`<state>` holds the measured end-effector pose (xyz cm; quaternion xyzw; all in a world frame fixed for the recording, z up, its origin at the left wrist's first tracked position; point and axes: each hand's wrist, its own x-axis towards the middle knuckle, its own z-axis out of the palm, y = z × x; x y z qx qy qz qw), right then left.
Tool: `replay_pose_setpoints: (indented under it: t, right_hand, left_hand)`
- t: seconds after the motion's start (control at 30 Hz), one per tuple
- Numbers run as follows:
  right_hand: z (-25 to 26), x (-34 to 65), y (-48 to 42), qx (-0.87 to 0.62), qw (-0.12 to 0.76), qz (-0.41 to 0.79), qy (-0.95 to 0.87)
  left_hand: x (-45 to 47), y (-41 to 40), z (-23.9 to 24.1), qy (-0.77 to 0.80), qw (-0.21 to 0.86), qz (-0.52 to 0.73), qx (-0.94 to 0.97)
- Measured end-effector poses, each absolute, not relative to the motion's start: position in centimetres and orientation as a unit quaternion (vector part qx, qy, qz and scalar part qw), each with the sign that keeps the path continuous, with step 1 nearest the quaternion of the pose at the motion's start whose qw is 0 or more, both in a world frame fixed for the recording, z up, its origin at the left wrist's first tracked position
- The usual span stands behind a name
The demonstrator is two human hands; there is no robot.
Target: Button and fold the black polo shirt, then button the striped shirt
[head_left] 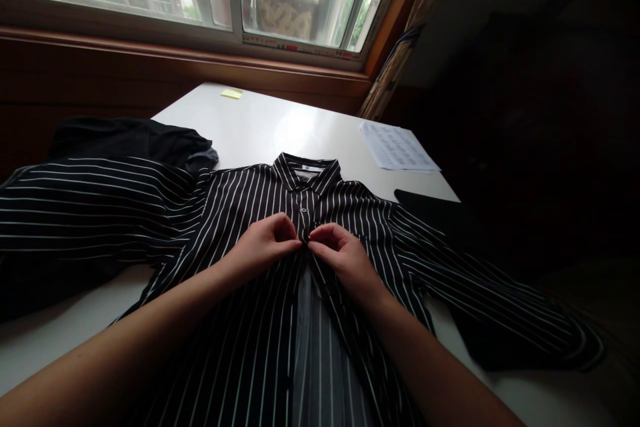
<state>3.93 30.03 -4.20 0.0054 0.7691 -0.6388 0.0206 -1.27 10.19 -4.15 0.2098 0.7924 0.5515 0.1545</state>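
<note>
A black shirt with white stripes [240, 207] lies spread face up, its collar [307, 173] toward the window and its sleeves stretched out to both sides. My left hand [267, 237] pinches the front edge of the shirt at chest height. Just beside it, my right hand [345, 257] pinches the same spot from the other side, the fingertips of both nearly touching. A small button [303, 210] shows on the front band above my fingers. Below them the front hangs apart, and the greyish inside [320, 353] shows. Whatever sits between my fingertips is hidden.
The white table [260, 120] carries a yellow sticky note [231, 93] at its far edge and printed sheets [397, 147] at right. Dark folded clothes [125, 137] lie at left, and another dark cloth [430, 210] is under the right sleeve. Beyond stands a window [300, 0].
</note>
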Motion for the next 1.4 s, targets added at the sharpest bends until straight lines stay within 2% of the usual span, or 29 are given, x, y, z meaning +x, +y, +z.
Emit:
replay_pose_setpoints:
  t: [0.67,1.0,1.4]
  right_hand:
    - [-3.78,4.66,29.72,-0.025,-0.045,-0.551,0.833]
    - [-3.53,4.90,29.37,-0.023,-0.066,-0.568,0.820]
    - [-4.23,4.43,29.40,0.000,-0.020,-0.645,0.764]
  left_hand:
    - [-1.14,10.60,-4.05,0.773,0.169,0.586,0.176]
    - [-1.28,10.62,-4.29,0.765,0.173,0.596,0.172]
    - [-1.36,10.58,-4.24,0.739,0.189,0.628,0.156]
